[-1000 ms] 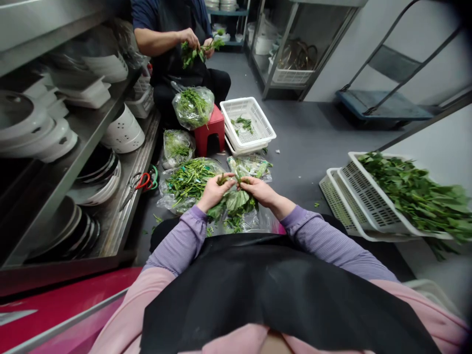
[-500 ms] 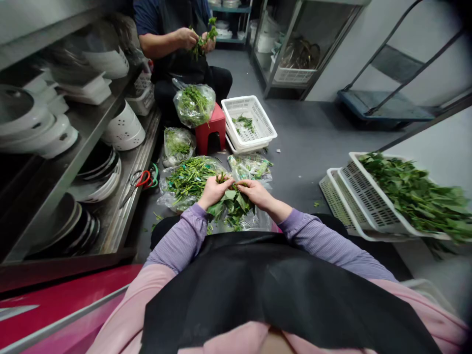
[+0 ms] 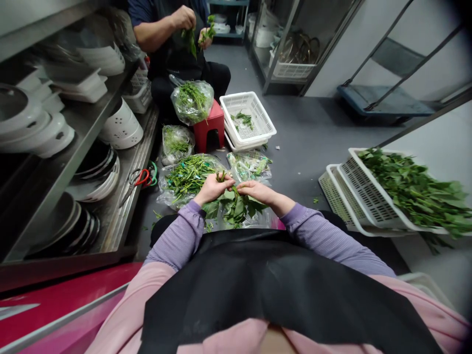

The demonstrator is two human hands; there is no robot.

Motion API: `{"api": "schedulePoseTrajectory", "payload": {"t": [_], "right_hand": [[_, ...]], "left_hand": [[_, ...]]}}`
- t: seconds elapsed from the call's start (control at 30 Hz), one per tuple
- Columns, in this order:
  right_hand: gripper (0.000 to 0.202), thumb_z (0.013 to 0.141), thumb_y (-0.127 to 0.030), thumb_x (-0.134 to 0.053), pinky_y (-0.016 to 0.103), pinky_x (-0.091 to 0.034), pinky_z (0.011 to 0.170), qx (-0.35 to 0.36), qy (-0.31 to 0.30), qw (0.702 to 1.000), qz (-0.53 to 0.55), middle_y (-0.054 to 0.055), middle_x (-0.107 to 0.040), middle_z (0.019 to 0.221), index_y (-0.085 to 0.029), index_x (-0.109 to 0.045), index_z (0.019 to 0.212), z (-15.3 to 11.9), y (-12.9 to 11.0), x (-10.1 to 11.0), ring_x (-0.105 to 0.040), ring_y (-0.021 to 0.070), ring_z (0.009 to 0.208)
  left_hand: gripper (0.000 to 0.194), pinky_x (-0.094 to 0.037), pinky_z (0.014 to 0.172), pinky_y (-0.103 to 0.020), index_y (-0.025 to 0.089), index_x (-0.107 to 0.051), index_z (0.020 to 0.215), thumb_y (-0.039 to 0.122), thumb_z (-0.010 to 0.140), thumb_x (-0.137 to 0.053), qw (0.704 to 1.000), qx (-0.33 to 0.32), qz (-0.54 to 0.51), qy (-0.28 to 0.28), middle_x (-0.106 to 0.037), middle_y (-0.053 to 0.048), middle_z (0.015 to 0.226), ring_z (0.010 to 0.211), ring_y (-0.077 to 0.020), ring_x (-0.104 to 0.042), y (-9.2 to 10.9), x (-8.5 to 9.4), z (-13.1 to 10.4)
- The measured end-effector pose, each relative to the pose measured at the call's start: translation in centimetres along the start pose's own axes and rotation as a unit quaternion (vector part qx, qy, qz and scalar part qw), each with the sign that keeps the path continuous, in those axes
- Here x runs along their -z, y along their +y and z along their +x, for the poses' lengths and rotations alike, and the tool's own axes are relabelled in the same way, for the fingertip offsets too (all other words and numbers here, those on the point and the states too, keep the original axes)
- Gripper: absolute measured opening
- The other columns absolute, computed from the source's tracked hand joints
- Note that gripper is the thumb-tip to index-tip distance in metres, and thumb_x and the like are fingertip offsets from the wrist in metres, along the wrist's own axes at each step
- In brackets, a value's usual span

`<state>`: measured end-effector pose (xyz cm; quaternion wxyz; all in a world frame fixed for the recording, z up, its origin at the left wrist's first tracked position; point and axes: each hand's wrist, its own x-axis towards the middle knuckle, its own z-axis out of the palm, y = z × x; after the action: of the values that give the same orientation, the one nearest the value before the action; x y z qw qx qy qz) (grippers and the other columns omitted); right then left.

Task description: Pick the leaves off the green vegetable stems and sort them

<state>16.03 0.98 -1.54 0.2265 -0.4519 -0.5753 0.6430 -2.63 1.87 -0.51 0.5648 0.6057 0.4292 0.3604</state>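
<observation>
My left hand (image 3: 215, 188) is closed round the stems of a bunch of leafy greens (image 3: 237, 209), whose leaves hang down over clear plastic in front of my apron. My right hand (image 3: 256, 191) meets it from the other side, its fingers together on the stems of the same greens; the fingertips are partly hidden by leaves. Just beyond my left hand, cut green stems (image 3: 188, 176) lie heaped on a plastic bag. Another plastic bag with greens (image 3: 249, 166) lies beyond my right hand.
A person (image 3: 171, 39) sits opposite, holding greens. Between us stand a red stool (image 3: 210, 129) with a bagged bunch and a white basket (image 3: 271, 129). Scissors (image 3: 142, 178) lie on the left shelf's edge. Baskets of leafy greens (image 3: 413, 196) stand at right; a blue trolley (image 3: 387, 101) is behind.
The greens between my hands have swung slightly right, and my right hand's fingers lie straighter. The other person's hands have moved apart, one raised with a leaf.
</observation>
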Motion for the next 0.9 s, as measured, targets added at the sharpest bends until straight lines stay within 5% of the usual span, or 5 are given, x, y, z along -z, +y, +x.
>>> {"api": "schedulePoseTrajectory", "payload": {"t": [0.13,0.27,0.47,0.63,0.9], "right_hand": [[0.013,0.068,-0.026,-0.055,0.022,-0.033,0.054,0.040,0.098,0.993,0.053,-0.004,-0.051,0.056,-0.015,-0.059,0.061,0.4,0.2,-0.8,-0.041,0.0071,0.053],[0.018,0.068,-0.032,-0.055,0.022,-0.029,0.048,-0.002,0.183,0.960,0.210,-0.004,-0.043,0.050,-0.017,-0.051,0.061,0.7,1.0,-0.6,-0.036,0.0069,0.046],[0.029,0.064,-0.041,-0.068,0.022,-0.031,0.053,-0.015,0.062,0.981,0.184,-0.004,-0.051,0.059,-0.015,-0.059,0.074,-0.4,1.0,-0.2,-0.040,0.0063,0.052],[0.028,0.061,-0.037,-0.071,0.023,-0.034,0.063,0.016,0.095,0.993,0.069,-0.002,-0.057,0.066,-0.013,-0.062,0.074,-0.5,0.2,-0.9,-0.046,0.0083,0.062],[0.029,0.053,-0.033,-0.072,0.026,-0.035,0.064,-0.025,0.146,0.980,0.133,-0.002,-0.057,0.065,-0.014,-0.059,0.071,-0.2,0.3,-2.0,-0.048,0.0095,0.061]], "left_hand": [[0.029,-0.036,0.045,-0.020,0.011,-0.058,0.070,0.039,0.071,-0.065,0.999,-0.026,-0.039,0.020,-0.059,-0.001,0.055,0.042,-0.0059,-0.045,-0.2,-0.6,-0.1],[0.031,-0.034,0.042,-0.020,0.012,-0.058,0.074,0.042,0.071,-0.065,0.995,-0.044,-0.082,0.046,-0.060,-0.001,0.055,0.040,-0.0055,-0.042,-0.5,-1.0,-0.3],[0.027,-0.038,0.048,-0.021,0.011,-0.060,0.073,0.038,0.073,-0.064,0.995,-0.064,-0.038,0.062,-0.059,-0.001,0.055,0.045,-0.0069,-0.047,-0.5,-0.8,-0.1],[0.023,-0.041,0.055,-0.022,0.012,-0.059,0.074,0.034,0.075,-0.061,0.997,-0.069,-0.003,0.037,-0.057,0.000,0.054,0.051,-0.0097,-0.052,-0.6,-1.0,-0.1],[0.017,-0.040,0.057,-0.022,0.014,-0.057,0.079,0.030,0.080,-0.052,0.990,-0.083,0.101,0.049,-0.053,0.003,0.053,0.050,-0.0091,-0.049,-0.8,-1.7,-0.4]]}}
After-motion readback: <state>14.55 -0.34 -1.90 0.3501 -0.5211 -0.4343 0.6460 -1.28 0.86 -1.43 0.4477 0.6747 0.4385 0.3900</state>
